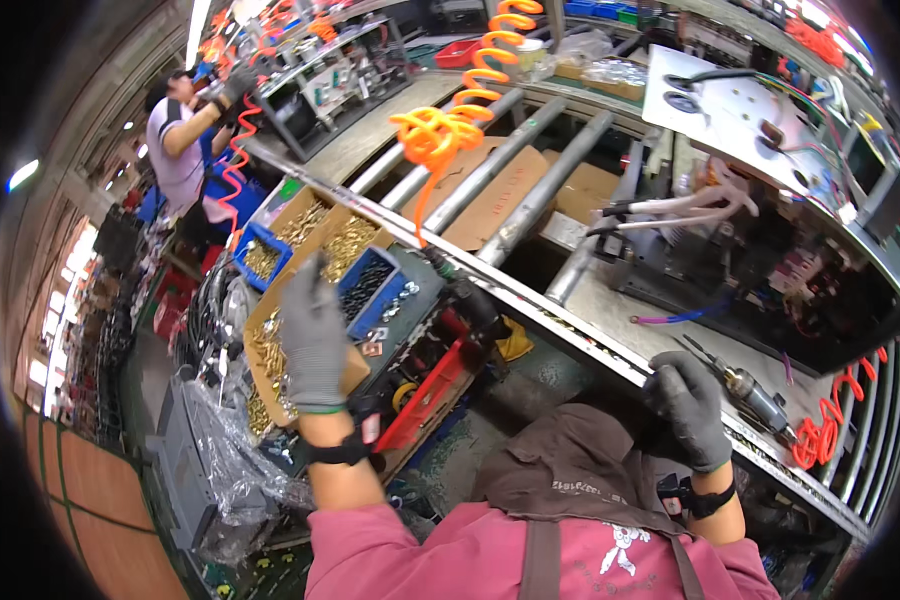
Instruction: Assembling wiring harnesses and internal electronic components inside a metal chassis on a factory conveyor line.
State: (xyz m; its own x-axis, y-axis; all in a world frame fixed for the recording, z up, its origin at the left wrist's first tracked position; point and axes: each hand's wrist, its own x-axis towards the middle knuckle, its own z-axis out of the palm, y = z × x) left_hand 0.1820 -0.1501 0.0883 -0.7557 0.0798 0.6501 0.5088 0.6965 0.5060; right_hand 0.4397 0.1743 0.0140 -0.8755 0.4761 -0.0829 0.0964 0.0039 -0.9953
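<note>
My left hand (313,335), gloved, is spread open over the cardboard box of brass screws (270,355), fingers apart, gripping nothing. My right hand (688,405) is closed round the pneumatic screwdriver (745,385) at the table (610,320) edge. The screws look small, hard and slippery, heavy in bulk; I'd pinch a few, not scoop. The driver looks rigid and fairly heavy, and its orange coiled hose (830,420) will tug, so I'd grip the body. The blue bins (365,290) hold darker fasteners.

The contents of the cardboard box (270,345) are partly covered by the left hand (313,335). The fasteners are too small to be identified. The power tool (760,398) grip is concealed by the right hand (688,405).
</note>
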